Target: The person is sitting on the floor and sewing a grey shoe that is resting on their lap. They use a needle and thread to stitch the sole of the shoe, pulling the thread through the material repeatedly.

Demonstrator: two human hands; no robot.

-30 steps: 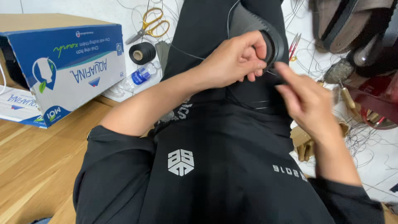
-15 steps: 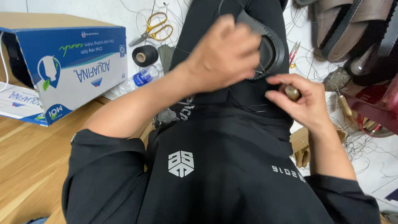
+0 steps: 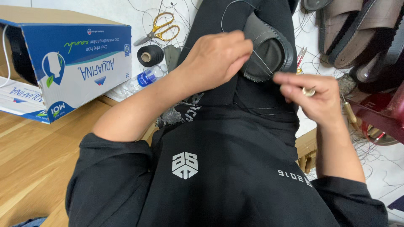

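Head view, looking down over a black shirt and lap: left hand (image 3: 216,59) closed over a dark grey shoe sole (image 3: 269,50), fingers wrapped round its near edge and pinning it against the black-trousered thigh. Right hand (image 3: 313,98) just beside it to the right, thumb and forefinger pinched narrow on a small brass-coloured tool (image 3: 309,91), apparently an awl or needle grip, with a thin black thread (image 3: 261,63) running taut from the sole toward it. Sole probably light and stiff yet slightly bendable, rubbery rather than slippery, not fragile; best held as here, by the rim opposite the stitch line, leaving the seam free. In looks: oval, matte charcoal, a row of pale stitches following the curved border, inner face smooth. Around: gold-handled scissors (image 3: 162,27) and a black thread spool (image 3: 150,55) on the white floor, well apart from the hands; a blue cardboard box (image 3: 80,63) on pale wood at left; brown sandals (image 3: 349,25) at upper right.
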